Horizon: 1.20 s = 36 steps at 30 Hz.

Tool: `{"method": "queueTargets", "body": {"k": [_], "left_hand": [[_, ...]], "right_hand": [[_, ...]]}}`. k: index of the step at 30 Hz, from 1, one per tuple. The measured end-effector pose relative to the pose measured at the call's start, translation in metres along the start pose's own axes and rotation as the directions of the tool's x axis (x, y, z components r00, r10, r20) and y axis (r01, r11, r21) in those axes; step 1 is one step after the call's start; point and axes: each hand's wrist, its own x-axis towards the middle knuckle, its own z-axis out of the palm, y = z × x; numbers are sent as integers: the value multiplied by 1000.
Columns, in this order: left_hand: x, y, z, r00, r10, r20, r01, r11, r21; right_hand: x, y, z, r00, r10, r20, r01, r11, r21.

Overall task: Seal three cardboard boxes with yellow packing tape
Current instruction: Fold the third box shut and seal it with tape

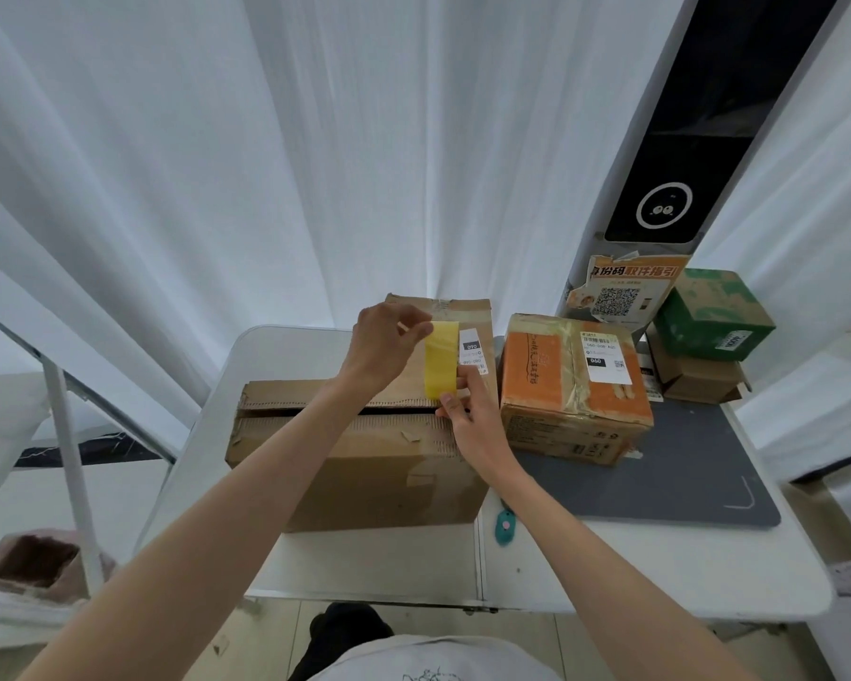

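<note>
Yellow tape (pixel 440 361) beside orange box (pixel 573 385), teal cutter (pixel 503 524) nearby

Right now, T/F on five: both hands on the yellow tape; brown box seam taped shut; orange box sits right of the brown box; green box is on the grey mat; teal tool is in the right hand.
1. Both hands hold the yellow tape. True: the left hand pinches its upper end, the right hand its lower end.
2. The brown box has its seam taped shut. False: the gap between its flaps is open and bare.
3. The orange box sits right of the brown box. True.
4. The green box is on the grey mat. False: it sits on another brown carton behind the mat.
5. The teal tool is in the right hand. False: it lies on the table.
</note>
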Motion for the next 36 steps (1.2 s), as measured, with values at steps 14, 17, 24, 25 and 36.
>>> {"method": "queueTargets", "body": {"k": [14,17,24,25,36], "left_hand": [[-2,4,-15,962,-267,56,272,956,-113],[-2,5,-18,958,-280,63,286,952,-113],[-2,8,-19,956,-291,43,294,953,-80],[-2,8,-18,959,-283,32,285,957,-59],[-6,5,-9,993,-112,29,113,992,-56]], "right_hand": [[-4,3,2,997,-83,7,83,989,-123],[-3,4,2,996,-82,18,84,988,-127],[-1,5,5,995,-102,20,103,982,-155],[-1,5,5,994,-105,18,106,982,-154],[-3,3,3,994,-106,-20,101,983,-153]]}}
